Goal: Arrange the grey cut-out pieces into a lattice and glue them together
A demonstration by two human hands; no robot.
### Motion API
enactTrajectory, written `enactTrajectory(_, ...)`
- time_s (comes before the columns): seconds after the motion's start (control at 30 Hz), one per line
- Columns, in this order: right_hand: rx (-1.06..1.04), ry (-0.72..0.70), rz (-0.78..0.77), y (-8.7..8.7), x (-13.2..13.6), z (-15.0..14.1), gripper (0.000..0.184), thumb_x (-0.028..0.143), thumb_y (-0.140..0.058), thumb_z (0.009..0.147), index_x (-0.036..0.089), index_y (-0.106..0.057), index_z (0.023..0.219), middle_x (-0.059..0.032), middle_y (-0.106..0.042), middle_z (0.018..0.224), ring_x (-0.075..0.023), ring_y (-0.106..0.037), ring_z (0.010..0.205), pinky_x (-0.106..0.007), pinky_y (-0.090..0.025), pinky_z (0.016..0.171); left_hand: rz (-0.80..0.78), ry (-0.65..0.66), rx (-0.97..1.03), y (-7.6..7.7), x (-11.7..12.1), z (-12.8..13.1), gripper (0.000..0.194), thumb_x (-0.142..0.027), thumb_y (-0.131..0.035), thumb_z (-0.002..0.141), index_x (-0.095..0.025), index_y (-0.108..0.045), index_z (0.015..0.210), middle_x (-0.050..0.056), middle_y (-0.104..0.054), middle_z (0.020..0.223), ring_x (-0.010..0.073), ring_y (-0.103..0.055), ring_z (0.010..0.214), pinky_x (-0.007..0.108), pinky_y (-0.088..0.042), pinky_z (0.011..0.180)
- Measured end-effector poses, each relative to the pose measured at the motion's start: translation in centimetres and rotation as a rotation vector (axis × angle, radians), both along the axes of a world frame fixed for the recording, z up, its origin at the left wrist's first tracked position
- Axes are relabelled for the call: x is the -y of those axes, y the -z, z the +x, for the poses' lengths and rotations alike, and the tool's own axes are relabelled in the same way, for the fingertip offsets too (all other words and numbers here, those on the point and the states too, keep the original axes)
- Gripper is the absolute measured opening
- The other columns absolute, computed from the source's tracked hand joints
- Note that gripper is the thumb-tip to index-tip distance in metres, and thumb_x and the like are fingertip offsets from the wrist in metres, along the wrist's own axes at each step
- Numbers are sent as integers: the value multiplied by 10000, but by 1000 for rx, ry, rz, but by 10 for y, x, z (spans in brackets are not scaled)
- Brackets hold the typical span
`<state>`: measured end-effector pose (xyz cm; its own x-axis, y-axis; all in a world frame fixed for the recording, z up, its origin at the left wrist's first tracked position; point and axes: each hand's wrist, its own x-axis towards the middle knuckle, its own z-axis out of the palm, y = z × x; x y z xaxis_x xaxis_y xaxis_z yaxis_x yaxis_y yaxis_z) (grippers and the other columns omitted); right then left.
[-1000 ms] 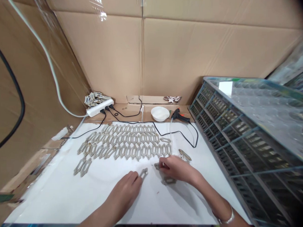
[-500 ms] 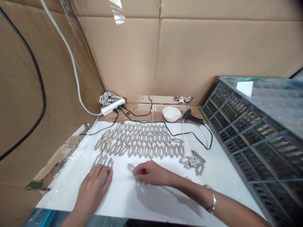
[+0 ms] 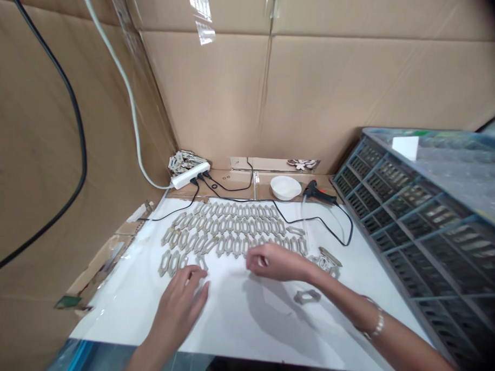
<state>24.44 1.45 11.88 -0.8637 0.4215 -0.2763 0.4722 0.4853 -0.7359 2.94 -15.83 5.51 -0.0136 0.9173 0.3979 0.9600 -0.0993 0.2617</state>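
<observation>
We count several dozen stiff, probably brittle openwork frames (image 3: 229,244) in rows on the white sheet (image 3: 234,326), and one lone frame (image 3: 307,297) to the near right; we would hold them by their solid edges. Our left hand (image 3: 178,307) lies open at the rows' near left, while our right hand (image 3: 275,262) curls at their near edge, its grip hidden

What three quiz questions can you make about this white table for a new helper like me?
1. True or false: the hot glue gun lies to the right of the white bowl.
2. Which hand is nearer the loose beige openwork piece lying on its own: A, the left hand, or B, the right hand?
3. What do the black cords at the back of the table plug into?

Key: 1. True. 2. B. 3. The white power strip.
</observation>
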Motion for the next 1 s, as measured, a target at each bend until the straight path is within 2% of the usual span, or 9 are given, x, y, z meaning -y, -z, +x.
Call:
enactTrajectory(0.1, 325, -110, 218, -10, 0, 55, 235, 261, -655, 741, 206, -666, 969, -35, -673, 895, -195, -603, 805, -257, -340, 623, -11, 105, -6, 4, -8, 17, 191, -257, -439, 959, -200, -596, 1051, 90, -611, 1032, 228, -608, 940, 333, -498, 775)
enactTrajectory(0.17, 450, -95, 299, -7, 8, 81, 321, 261, -686, 703, 203, -636, 1014, -62, -659, 983, -228, -611, 850, -265, -312, 612, -23, 77, -42, 7, -15, 25, 207, -251, -428, 958, -195, -603, 1054, 96, -619, 1049, 246, -605, 951, 357, -491, 772)
enactTrajectory(0.3, 523, -34, 344, 8, 19, 101, 232, 187, -602, 751, 170, -609, 982, -99, -656, 997, -237, -623, 841, -271, -282, 590, -63, -10, -94, 12, -22, 27, 218, -261, -412, 964, -191, -617, 993, 92, -624, 1014, 259, -601, 930, 379, -477, 765)
enactTrajectory(0.47, 351, -11, 301, 20, 14, 78, 132, 214, -570, 795, 185, -586, 923, -49, -661, 856, -183, -594, 719, -256, -272, 562, -49, 5, -86, 13, -14, 16, 224, -275, -394, 980, -192, -602, 975, 84, -618, 989, 235, -603, 906, 360, -469, 777)
enactTrajectory(0.67, 31, -131, 282, 44, 29, -7, 280, 277, -560, 851, 211, -574, 1122, -40, -683, 957, -171, -605, 794, -241, -350, 636, -38, 5, -48, 5, -7, 15, 162, -294, -439, 965, -212, -579, 959, 68, -623, 956, 237, -611, 886, 360, -460, 787)
enactTrajectory(0.77, -57, -95, 242, 44, 33, -39, 356, 352, -545, 888, 215, -543, 1216, -53, -684, 1054, -190, -621, 876, -251, -374, 656, 8, 7, -36, 0, -10, 26, 150, -272, -433, 968, -208, -563, 1008, 76, -625, 968, 240, -605, 898, 361, -457, 789)
enactTrajectory(0.87, -70, -39, 220, 28, 23, -33, 361, 313, -516, 897, 237, -538, 1249, -34, -691, 1018, -180, -620, 855, -246, -367, 657, 60, 54, -41, -1, -13, 41, 208, -252, -446, 962, -189, -540, 1136, 103, -619, 1033, 249, -599, 952, 370, -465, 813)
enactTrajectory(0.93, -64, 30, 306, 15, 9, -3, 277, 205, -452, 904, 237, -610, 1129, -35, -688, 1047, -168, -619, 868, -247, -356, 679, 81, 93, -52, 1, -14, 50, 248, -243, -455, 955, -188, -531, 1184, 115, -613, 1066, 254, -600, 975, 374, -477, 818)
enactTrajectory(1.0, 36, 131, 398, 6, -6, 40, 245, 153, -438, 888, 219, -638, 1012, -34, -694, 961, -160, -618, 824, -246, -330, 657, 81, 142, -54, 3, -17, 60, 246, -230, -458, 947, -197, -541, 1176, 116, -612, 1077, 254, -604, 979, 378, -493, 818)
